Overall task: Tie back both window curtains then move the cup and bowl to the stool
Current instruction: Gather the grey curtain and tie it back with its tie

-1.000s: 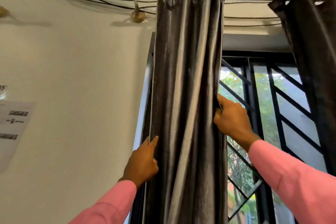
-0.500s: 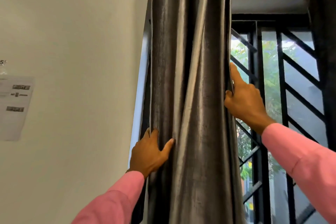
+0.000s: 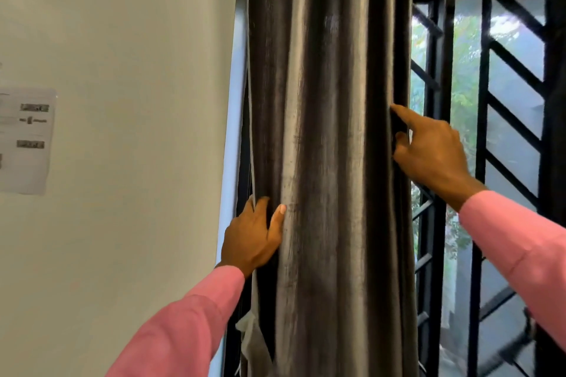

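The left window curtain (image 3: 327,147), dark grey and shiny, hangs gathered into a thick bunch of vertical folds at the window's left side. My left hand (image 3: 254,236) clasps its left edge low down, thumb across the front folds. My right hand (image 3: 428,150) grips the curtain's right edge higher up, its index finger pointing up along the fabric. Both arms wear pink sleeves. A pale strip of fabric (image 3: 249,337) dangles behind the curtain's lower left edge. The second curtain (image 3: 556,101) shows as a dark strip at the far right. Cup, bowl and stool are out of view.
A black metal window grille (image 3: 481,138) with diagonal bars stands right of the bunched curtain, with greenery outside. The plain wall (image 3: 122,70) fills the left half, with a printed paper sheet (image 3: 27,141) stuck to it at the far left.
The view has tilted down, so the curtain rod and cables have left the top of the frame. My left hand has wrapped its thumb around the curtain's left edge. Both hands keep holding the bunch.
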